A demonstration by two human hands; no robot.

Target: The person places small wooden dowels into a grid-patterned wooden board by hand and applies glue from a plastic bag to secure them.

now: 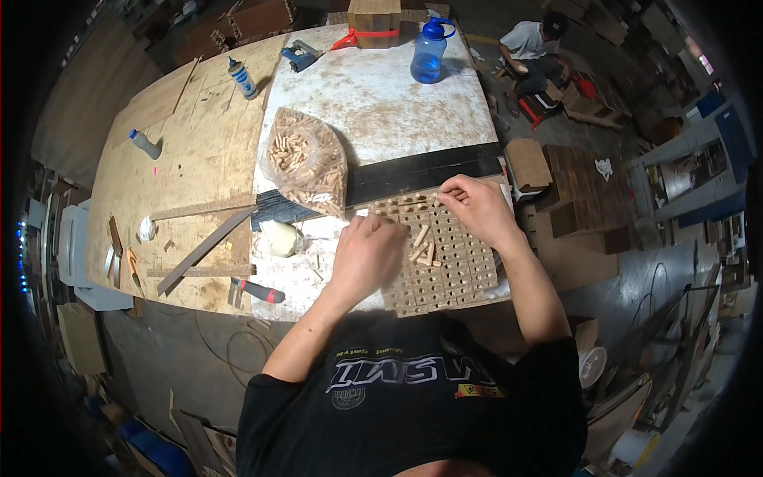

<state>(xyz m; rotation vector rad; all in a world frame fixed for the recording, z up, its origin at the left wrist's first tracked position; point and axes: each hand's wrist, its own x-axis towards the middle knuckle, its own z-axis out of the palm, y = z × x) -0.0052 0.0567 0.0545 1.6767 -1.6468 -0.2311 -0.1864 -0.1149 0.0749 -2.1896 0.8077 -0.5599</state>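
Note:
Several rows of holes run across the wooden blocks [457, 280] laid side by side at the near edge of the table. Loose wooden dowels [427, 253] lie in a small pile on top of them. My right hand [481, 208] pinches what looks like a wooden dowel over the far rows. At the blocks' left side, my left hand [369, 250] is closed, its fingers curled and slightly blurred; whatever they hold is hidden. Beyond it stands an open clear plastic bag [332, 147] full of dowels.
A black board [429, 165] crosses the table behind the blocks. Farther off are a blue water bottle [427, 57], a staple gun [300, 56] and a glue bottle [242, 78]. Pliers [261, 291] lie at the near edge, left. Another person [531, 52] sits at far right.

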